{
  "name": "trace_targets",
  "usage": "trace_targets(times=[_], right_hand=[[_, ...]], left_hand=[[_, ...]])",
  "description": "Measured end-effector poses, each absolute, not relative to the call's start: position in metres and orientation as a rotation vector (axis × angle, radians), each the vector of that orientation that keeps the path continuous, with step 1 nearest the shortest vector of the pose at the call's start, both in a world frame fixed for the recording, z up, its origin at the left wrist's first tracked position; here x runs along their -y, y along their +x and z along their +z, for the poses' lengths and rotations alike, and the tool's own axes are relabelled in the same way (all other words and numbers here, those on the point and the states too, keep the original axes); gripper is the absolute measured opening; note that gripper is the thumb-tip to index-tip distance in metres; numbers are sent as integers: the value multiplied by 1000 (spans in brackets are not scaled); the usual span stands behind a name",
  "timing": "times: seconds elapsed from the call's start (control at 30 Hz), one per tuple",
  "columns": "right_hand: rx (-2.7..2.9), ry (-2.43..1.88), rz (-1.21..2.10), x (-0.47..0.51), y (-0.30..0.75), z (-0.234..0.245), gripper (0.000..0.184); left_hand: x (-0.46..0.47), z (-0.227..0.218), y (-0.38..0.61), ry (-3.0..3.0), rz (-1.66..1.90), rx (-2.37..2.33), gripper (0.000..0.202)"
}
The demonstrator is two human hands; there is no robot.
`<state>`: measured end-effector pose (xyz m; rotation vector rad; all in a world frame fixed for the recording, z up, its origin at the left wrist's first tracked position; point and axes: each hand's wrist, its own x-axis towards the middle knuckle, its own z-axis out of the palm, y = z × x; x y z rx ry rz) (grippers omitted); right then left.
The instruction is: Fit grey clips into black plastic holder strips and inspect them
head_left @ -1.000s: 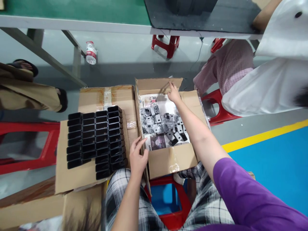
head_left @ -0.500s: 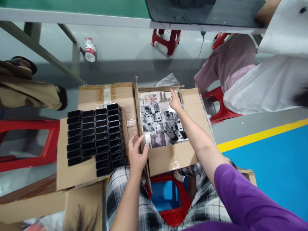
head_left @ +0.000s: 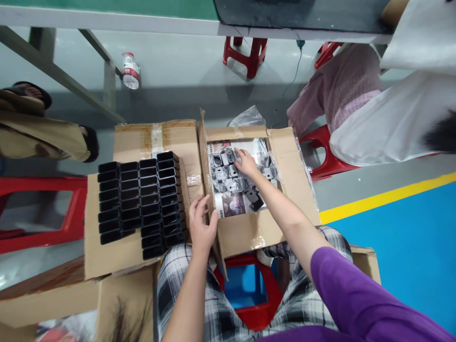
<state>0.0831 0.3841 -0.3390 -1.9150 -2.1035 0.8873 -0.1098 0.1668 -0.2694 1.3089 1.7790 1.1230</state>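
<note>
Nearest the person, the left hand point(head_left: 203, 224) is spreading loosely and holding nothing, beside the left side of the cardboard box point(head_left: 235, 232). Farther in, small parts point(head_left: 233, 184), many in clear plastic, are lying inside at mixed angles. The right hand point(head_left: 246, 164), the nearer one, is pointing left, with parts lying just left of its bent fingers; from where I am standing, I cannot tell whether those are gripping any.

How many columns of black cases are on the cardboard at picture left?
4. From left to right: first column, second column, third column, and fourth column, nearest the open box. Anything underneath is hidden.
</note>
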Motion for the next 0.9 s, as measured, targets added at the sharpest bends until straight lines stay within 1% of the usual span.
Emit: trace_targets(times=[0.07,0.2,0.33,0.4,0.5,0.6,0.63,0.7,0.77,0.83,0.9], right_hand=[[2099,-1950,934,-391,68,-339,69],[2019,-2008,1050,-407,51,-339,65],[1834,-1988,1071,-407,58,-330,63],[1723,-1926,1060,-396,69,-319,60],[1563,-1803,1095,-355,89,-300,54],[1424,-1704,1237,-288,108,-282,52],[1362,-1647,1326,-262,113,-276,50],[992,-1411,1649,-214,121,-266,47],[725,-1284,1836,-174,125,-258,43],[568,-1264,1939,-146,123,-254,43],[503,-1318,1998,-130,118,-255,48]], left_hand=[[-167,-270,-110,1293,1124,-1780,43],[-168,-272,-109,1278,1110,-1785,44],[-170,-275,-110,1277,1118,-1794,45],[-172,-275,-112,1284,1134,-1819,43],[-174,-267,-114,1390,1153,-1910,38],[-169,-247,-109,1652,1147,-1940,33],[-166,-240,-105,1729,1144,-1914,32],[-158,-225,-91,1793,1114,-1849,32],[-150,-218,-73,1744,995,-1799,39],[-145,-220,-55,1692,751,-1727,44],[-142,-231,-41,1686,507,-1650,40]])
